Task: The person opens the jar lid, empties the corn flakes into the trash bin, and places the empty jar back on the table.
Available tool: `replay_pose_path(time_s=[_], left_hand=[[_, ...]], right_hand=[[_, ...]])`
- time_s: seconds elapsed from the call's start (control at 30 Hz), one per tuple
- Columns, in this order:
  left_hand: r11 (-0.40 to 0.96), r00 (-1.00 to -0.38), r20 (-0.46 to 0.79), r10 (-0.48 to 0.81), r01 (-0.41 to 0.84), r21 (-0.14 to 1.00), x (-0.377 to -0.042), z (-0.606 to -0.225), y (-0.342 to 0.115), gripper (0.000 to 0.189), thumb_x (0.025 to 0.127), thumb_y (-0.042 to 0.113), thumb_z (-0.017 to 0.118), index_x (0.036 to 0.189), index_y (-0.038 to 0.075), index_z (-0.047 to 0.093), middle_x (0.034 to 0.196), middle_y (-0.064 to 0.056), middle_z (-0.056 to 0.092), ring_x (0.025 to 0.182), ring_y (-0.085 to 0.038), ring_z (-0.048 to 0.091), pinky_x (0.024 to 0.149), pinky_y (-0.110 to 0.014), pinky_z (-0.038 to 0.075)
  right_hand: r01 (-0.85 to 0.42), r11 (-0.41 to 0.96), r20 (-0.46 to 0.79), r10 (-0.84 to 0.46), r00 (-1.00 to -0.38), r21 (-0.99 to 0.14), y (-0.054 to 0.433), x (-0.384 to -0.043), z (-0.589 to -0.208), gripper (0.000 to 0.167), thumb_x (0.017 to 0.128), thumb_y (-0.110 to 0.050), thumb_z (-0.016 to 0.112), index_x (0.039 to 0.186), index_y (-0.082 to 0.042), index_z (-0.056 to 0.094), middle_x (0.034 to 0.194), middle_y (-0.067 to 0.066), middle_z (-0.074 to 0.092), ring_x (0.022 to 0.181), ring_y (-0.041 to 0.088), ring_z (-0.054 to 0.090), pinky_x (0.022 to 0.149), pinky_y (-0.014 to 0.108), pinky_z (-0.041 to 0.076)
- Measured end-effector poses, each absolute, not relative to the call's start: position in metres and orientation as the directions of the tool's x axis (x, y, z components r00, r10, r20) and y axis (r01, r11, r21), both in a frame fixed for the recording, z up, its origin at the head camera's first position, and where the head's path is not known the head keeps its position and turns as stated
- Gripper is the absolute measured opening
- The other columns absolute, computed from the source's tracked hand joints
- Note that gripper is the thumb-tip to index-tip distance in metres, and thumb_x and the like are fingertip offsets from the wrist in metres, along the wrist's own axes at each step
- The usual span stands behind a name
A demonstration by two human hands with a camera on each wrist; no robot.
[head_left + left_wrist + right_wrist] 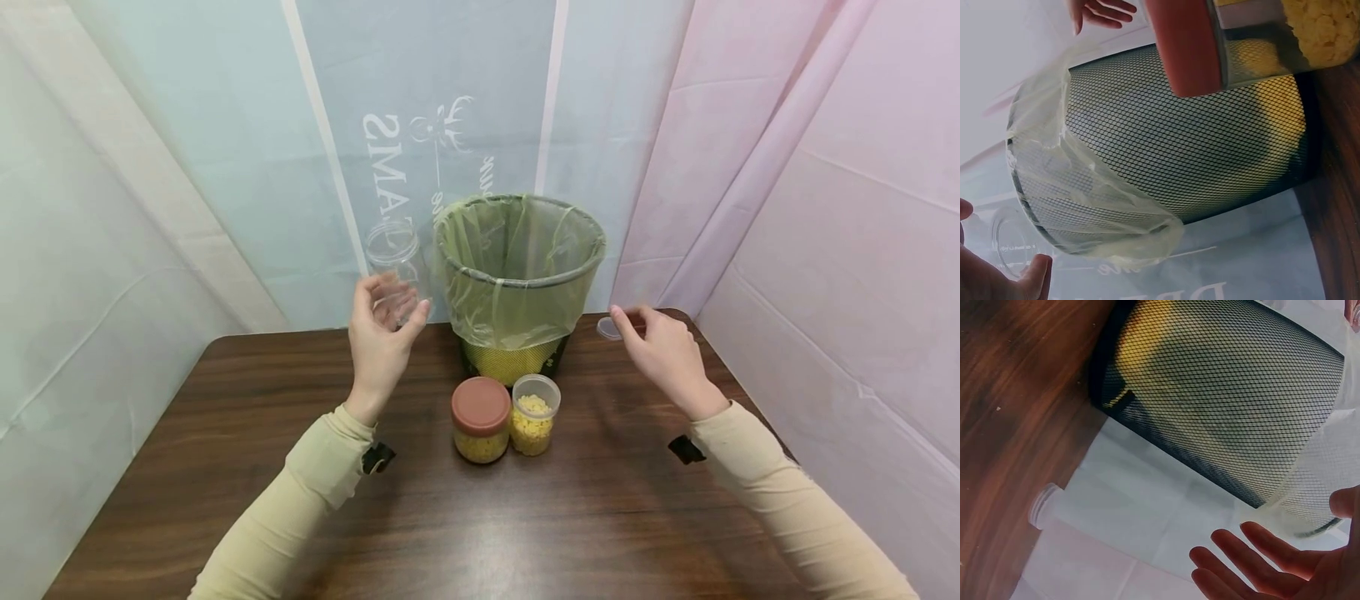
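We find the left grip [381, 333] curled round a clear container [396, 260], held up just left of the wastebasket [517, 362] and clear of the bench [247, 433]. The right grip [665, 350] is relaxed, holding nothing, near a clear lid [606, 329] by the bench's far edge. We judge the container light, thin-walled and seemingly empty; its smooth plastic may slip or flex, so we would hold its side wall lightly, thumb opposite fingers, below the rim.

From the head view we cannot settle whether the right fingertips meet the lid; the right wrist view shows them spread and well apart from it. The head view alone shows into the wastebasket's lined mouth; both wrist views show its mesh side closely, with the liner draped over the top.
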State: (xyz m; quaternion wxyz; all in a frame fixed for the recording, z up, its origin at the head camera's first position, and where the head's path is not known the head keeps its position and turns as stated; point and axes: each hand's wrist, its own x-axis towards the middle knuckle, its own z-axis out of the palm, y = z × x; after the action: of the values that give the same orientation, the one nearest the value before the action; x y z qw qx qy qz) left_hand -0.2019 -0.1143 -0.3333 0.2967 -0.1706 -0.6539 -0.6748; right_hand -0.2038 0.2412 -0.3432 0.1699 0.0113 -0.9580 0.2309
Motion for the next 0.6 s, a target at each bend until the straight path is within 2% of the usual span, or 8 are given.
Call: replay_pose_path(time_s=[0.1,0.27,0.4,0.53,0.6], left_hand=[[0.060,-0.775,0.606,-0.180,0.606,0.793,-0.202,-0.338,-0.116,0.050,0.083,0.005,0.070,0.127,0.006,0.046,0.116,-0.022,0.052,0.107,-0.026,0.062,0.094,-0.033,0.050],[0.120,-0.789,0.581,-0.198,0.569,0.814,-0.200,-0.345,-0.119,0.049,0.083,0.011,0.071,0.126,0.009,0.048,0.116,-0.019,0.056,0.107,-0.022,0.061,0.095,-0.033,0.049],[0.168,-0.802,0.557,-0.216,0.531,0.830,-0.198,-0.349,-0.121,0.048,0.083,0.010,0.071,0.124,0.005,0.048,0.115,-0.012,0.060,0.109,-0.024,0.059,0.096,-0.044,0.047],[0.197,-0.812,0.544,-0.214,0.510,0.838,-0.187,-0.341,-0.120,0.046,0.083,0.006,0.069,0.121,-0.006,0.047,0.117,-0.018,0.060,0.110,-0.035,0.056,0.093,-0.051,0.044],[0.209,-0.817,0.537,-0.211,0.499,0.841,-0.181,-0.336,-0.119,0.045,0.084,0.005,0.069,0.120,-0.009,0.046,0.117,-0.020,0.060,0.109,-0.036,0.055,0.090,-0.052,0.044]], right_hand=[[-0.091,0.894,0.312,0.057,-0.948,-0.440,0.242,-0.204,-0.349,0.061,0.094,-0.062,0.033,0.116,-0.014,0.064,0.111,0.012,0.068,0.094,0.039,0.063,0.066,0.051,0.045],[-0.087,0.890,0.293,0.054,-0.955,-0.447,0.243,-0.204,-0.360,0.059,0.094,-0.061,0.035,0.116,-0.014,0.063,0.109,0.012,0.068,0.089,0.037,0.063,0.062,0.047,0.045],[-0.119,0.881,0.297,0.025,-0.955,-0.457,0.243,-0.204,-0.369,0.061,0.095,-0.060,0.036,0.116,-0.009,0.061,0.110,0.013,0.066,0.093,0.036,0.063,0.071,0.050,0.046],[-0.158,0.870,0.290,-0.018,-0.957,-0.467,0.245,-0.206,-0.379,0.063,0.096,-0.057,0.036,0.119,-0.002,0.057,0.115,0.019,0.062,0.103,0.039,0.059,0.083,0.054,0.045],[-0.165,0.865,0.277,-0.031,-0.960,-0.474,0.246,-0.206,-0.384,0.065,0.097,-0.056,0.036,0.122,0.000,0.055,0.117,0.021,0.060,0.106,0.040,0.057,0.086,0.055,0.043]])
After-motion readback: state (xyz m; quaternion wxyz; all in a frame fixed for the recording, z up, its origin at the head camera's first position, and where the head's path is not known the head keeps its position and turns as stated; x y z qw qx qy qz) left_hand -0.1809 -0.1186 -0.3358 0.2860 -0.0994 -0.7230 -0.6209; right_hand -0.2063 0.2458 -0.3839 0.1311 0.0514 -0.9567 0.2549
